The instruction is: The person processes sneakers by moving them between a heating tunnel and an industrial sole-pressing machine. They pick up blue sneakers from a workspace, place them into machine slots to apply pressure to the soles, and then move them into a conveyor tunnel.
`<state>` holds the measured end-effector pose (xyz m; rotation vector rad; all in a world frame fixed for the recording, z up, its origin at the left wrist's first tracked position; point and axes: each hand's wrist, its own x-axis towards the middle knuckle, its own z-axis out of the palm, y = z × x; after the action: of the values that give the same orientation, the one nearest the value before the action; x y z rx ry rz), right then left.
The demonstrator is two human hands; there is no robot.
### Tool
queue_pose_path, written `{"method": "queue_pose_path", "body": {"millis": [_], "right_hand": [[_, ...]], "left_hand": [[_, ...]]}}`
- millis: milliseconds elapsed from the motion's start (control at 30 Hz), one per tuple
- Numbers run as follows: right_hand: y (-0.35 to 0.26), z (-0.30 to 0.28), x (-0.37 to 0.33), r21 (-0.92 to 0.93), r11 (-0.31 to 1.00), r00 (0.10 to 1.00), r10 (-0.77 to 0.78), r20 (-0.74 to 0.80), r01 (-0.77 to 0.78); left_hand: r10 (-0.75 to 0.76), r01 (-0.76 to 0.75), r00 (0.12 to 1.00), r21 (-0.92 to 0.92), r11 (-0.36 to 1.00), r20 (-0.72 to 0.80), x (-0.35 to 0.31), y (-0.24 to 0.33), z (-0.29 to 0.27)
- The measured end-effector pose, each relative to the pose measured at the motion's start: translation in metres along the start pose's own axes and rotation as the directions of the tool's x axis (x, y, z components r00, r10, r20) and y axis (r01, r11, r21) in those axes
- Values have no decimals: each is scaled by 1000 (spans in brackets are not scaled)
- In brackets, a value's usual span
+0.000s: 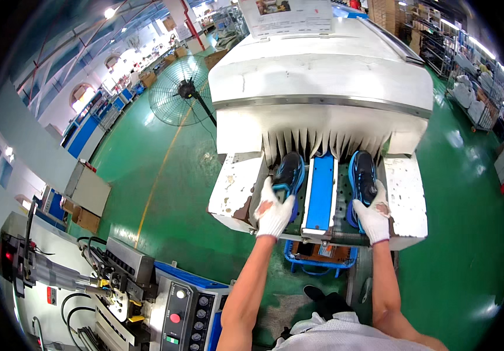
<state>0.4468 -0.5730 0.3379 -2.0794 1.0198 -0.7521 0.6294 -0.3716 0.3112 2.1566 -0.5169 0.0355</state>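
Note:
A large white tunnel machine [322,76] stands in front of me with a green mesh conveyor [341,199] at its mouth, split by a blue divider [320,190]. My left hand [274,212], in a white glove, grips the heel of a black-and-blue shoe [290,169] on the left lane. In its own white glove, my right hand [374,216] holds a second black-and-blue shoe [362,175] on the right lane. Both shoes point toes-first toward the hanging strip curtain [316,143].
A blue crate [319,257] sits on the green floor under the conveyor's front edge. A grey machine with a control panel [179,307] and cables is at lower left. A standing fan [182,96] is at the back left, racks with bags [474,88] at the right.

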Motion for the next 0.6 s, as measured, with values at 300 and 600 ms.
{"method": "queue_pose_path", "body": {"millis": [300, 600], "right_hand": [[-10, 77, 113, -182, 935, 935, -329, -134, 303], [11, 222, -164, 297, 953, 37, -299, 953, 61]], "left_hand": [[67, -77, 989, -69, 995, -133, 80, -34, 58], [-636, 633, 772, 128, 763, -26, -389, -169, -102]]}}
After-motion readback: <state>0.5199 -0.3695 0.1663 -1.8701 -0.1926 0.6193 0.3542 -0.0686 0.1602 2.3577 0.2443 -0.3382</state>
